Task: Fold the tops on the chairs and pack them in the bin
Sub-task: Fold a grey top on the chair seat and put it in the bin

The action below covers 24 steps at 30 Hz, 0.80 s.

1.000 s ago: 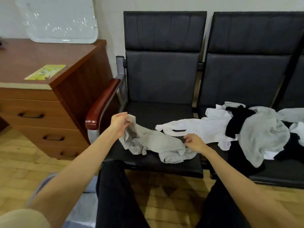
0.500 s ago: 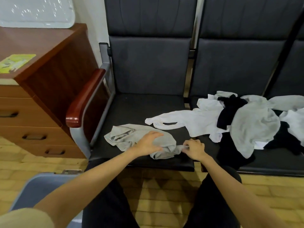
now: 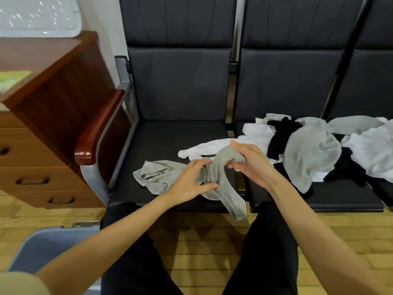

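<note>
A wooden drawer cabinet (image 3: 49,133) stands on the wood-pattern floor (image 3: 204,248).

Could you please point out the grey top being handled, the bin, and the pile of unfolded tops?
grey top (image 3: 157,176): head view, the crumpled part lying on the left seat.
bin (image 3: 40,250): head view, its blue-grey wall at lower left.
pile of unfolded tops (image 3: 306,154): head view, the grey garment on top.

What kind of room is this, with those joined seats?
Probably an office or waiting area: a row of linked black padded chairs with a wooden armrest, a brown wooden drawer cabinet beside them, and yellowish wood-pattern flooring.
</note>
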Tool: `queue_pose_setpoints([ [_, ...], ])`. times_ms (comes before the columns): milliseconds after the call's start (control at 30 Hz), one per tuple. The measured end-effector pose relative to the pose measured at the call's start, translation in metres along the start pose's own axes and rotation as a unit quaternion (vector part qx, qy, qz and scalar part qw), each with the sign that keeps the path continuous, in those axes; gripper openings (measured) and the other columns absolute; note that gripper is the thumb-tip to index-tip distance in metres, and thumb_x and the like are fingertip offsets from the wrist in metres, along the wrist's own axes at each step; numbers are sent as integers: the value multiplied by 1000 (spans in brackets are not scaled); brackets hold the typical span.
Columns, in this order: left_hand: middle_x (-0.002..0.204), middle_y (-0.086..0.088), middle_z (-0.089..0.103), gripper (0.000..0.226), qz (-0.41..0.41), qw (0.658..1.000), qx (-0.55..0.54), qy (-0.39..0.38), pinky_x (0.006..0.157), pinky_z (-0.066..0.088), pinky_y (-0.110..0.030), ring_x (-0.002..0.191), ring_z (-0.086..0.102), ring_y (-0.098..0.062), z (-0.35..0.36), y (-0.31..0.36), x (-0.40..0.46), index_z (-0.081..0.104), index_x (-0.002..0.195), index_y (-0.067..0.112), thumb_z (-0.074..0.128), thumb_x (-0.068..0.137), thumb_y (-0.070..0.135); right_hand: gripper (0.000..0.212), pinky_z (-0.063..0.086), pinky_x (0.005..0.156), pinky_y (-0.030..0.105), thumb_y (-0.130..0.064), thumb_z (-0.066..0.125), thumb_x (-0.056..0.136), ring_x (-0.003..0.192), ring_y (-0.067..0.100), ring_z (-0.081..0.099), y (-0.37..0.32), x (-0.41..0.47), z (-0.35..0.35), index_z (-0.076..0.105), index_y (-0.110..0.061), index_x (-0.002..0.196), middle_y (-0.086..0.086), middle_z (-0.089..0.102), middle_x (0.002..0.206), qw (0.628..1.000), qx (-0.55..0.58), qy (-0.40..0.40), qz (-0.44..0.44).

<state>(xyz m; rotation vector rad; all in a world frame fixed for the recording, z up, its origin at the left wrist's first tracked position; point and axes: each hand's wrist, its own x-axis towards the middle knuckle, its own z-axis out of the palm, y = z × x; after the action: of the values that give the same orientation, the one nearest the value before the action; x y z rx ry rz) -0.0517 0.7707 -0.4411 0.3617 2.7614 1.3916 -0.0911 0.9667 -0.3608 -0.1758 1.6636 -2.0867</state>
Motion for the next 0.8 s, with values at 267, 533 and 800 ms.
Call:
queue_pose_setpoints([
  [267,121,-4,54,45,-332,902,-270,49,86,49,-25,107,54,-15,-4,13,-28,43,129,13,59,94,35,36,58,76,26,-27,47,101,94,25,71,-30,-4,35,66,4,97,20,72,98,996,84,24,-28],
  [533,125,-13,62,39,-350,769,-533,-53,95,50,-43,112,62,-27,-6,4,-34,54,126,16,53,96,41,34,56,79,26,-28,48,100,102,25,69,-28,-6,52,62,2,109,17,72,105,987,155,37,-27],
  [800,69,4,56,26,-313,775,-542,-87,46,34,-16,57,43,-5,-28,9,-49,66,115,12,62,90,11,21,47,57,20,-22,53,99,65,12,58,-16,-4,23,60,-4,91,6,61,78,988,116,97,15],
])
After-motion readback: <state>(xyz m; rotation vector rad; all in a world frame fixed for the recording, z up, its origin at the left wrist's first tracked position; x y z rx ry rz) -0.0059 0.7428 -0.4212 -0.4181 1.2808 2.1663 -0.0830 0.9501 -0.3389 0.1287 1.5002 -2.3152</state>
